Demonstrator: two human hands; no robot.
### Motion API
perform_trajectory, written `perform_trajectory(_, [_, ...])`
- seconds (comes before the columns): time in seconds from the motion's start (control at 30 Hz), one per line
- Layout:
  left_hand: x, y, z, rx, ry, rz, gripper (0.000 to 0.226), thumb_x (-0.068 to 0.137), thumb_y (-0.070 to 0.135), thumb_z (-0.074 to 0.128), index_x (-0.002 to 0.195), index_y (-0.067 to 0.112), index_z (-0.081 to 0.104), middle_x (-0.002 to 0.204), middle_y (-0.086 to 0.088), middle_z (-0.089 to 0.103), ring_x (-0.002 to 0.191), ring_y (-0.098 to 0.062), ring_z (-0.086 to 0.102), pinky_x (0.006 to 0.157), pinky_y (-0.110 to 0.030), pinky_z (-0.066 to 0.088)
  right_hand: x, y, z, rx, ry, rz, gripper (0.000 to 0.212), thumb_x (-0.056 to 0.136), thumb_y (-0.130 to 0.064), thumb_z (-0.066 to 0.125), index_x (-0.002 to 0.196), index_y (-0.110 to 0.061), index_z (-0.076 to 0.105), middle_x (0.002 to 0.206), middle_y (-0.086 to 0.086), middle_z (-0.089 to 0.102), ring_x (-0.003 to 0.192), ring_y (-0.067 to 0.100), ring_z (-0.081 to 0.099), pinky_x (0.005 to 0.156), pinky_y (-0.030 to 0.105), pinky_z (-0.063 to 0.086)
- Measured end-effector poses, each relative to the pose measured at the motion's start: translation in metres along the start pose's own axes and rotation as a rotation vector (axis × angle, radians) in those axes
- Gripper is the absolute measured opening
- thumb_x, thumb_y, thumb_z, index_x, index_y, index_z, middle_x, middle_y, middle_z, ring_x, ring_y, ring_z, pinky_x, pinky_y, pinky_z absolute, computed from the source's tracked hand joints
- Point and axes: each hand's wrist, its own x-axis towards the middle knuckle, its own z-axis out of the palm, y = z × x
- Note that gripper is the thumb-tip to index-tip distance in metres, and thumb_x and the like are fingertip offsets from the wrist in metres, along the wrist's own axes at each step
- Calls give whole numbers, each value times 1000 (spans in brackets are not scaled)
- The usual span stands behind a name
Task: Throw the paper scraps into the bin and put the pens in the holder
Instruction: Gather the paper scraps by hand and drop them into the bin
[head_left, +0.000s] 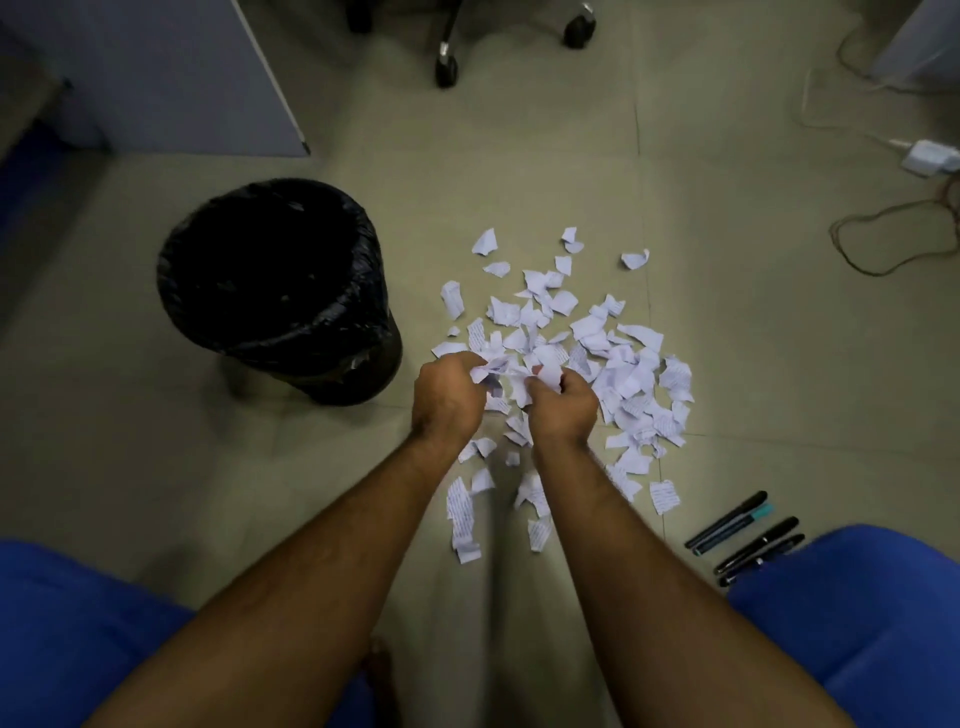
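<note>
Both hands, left (449, 397) and right (563, 405), curl their grip round scraps (631, 374) bunched together, likely to carry more to the bin (275, 286).

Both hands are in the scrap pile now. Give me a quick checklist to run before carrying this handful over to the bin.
1. Left hand holds scraps: ok, fingers curled round paper.
2. Right hand holds scraps: ok, same.
3. Bin open and lined: ok, black bag, mouth uncovered.
4. Path to bin free: ok, bare floor to the left of the hands.
5. Paper scraps cleared: not ok, most remain on the floor.
6. Pens in holder: not ok, four lie on the floor; no holder in view.
</note>
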Motion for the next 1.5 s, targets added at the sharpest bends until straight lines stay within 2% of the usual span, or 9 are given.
perform_trajectory(0.1, [1,9,-33,-260,64,-95,23,83,12,64,64,24,69,62,2,68,63,-26,71,61,-37,61,-17,-41,14,136,-89,-13,14,79,-5,71,73,-18,68,77,0,69,72,19,62,72,35,56])
perform_trajectory(0.23, [5,23,-87,-509,219,-146,33,83,3,66,56,22,66,45,7,60,47,-19,58,45,-25,52,-41,-99,47,268,-248,-50,15,78,-1,73,80,-16,72,79,1,68,69,17,59,66,34,53])
perform_trajectory(0.43, [27,11,-166,-631,439,-121,33,84,25,72,52,18,65,49,-2,60,45,-20,55,45,-32,50,-79,-156,126,227,-405,-152,14,73,-13,80,70,-20,69,74,0,70,67,15,61,70,40,59])
perform_trajectory(0.67, [80,-45,-223,-294,402,-205,23,75,36,67,65,15,64,66,-6,69,71,-30,71,68,-39,60,-103,-176,192,-66,-502,-185,17,77,-23,77,67,-16,65,66,-3,66,63,18,61,67,33,57])
perform_trajectory(0.77, [92,-58,-230,-168,257,-197,32,72,26,78,99,15,67,94,-9,70,90,-33,68,75,-35,56,-104,-174,198,-176,-512,-239,15,76,-23,67,66,-13,64,62,1,64,60,25,60,64,36,55])
perform_trajectory(0.87, [95,-59,-228,-221,207,-211,54,75,17,77,126,18,58,115,-5,63,97,-31,65,80,-41,59,-104,-180,189,-322,-490,-301,19,87,-31,61,91,-19,75,88,1,75,81,26,68,71,27,53])
perform_trajectory(1.07, [95,-44,-218,-197,316,-119,24,77,10,69,99,18,71,95,-5,73,86,-25,69,81,-37,59,-105,-191,183,-469,-490,-340,44,86,-26,62,130,-25,64,127,1,68,116,24,63,93,29,48])
perform_trajectory(1.33, [92,-12,-202,-236,343,-55,18,79,13,60,79,28,69,84,1,73,72,-26,70,68,-41,62,-92,-194,167,-221,-504,-245,48,74,-27,51,119,-31,68,105,-3,74,94,24,70,83,45,60])
perform_trajectory(1.5, [90,3,-195,-244,392,-120,22,84,9,56,84,26,71,86,1,70,73,-23,69,65,-40,62,-87,-199,144,147,-645,7,32,97,-5,36,115,-19,59,103,14,61,82,21,60,69,46,59])
